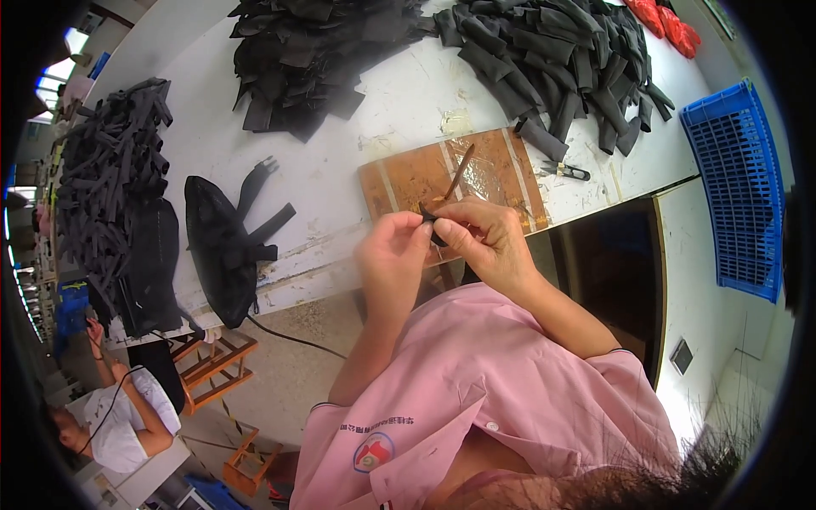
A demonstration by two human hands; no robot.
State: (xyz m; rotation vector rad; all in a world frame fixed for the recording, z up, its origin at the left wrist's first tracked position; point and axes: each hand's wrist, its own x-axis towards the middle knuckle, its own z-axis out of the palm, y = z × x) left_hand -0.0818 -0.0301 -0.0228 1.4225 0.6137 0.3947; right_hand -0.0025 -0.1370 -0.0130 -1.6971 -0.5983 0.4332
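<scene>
Above the near edge of a brown board (393,182), my two hands meet at a small piece of black fabric (428,223). My left hand (393,253) pinches it between thumb and fingertips. My right hand (486,238) grips the same piece from the other side, thumb pressed against the curled fingers. A thin brown stick (461,172) slants up just beyond my right fingers; whether it is held or lies on the board I cannot tell. Most of the fabric is hidden by my fingers.
On the white table lie heaps of black fabric pieces (297,72), black fabric tubes (552,51) and narrow black strips (110,178). A black strapped item (223,246) lies left, thread snips (571,172) right. A blue crate (735,191) stands far right; a co-worker (136,416) sits lower left.
</scene>
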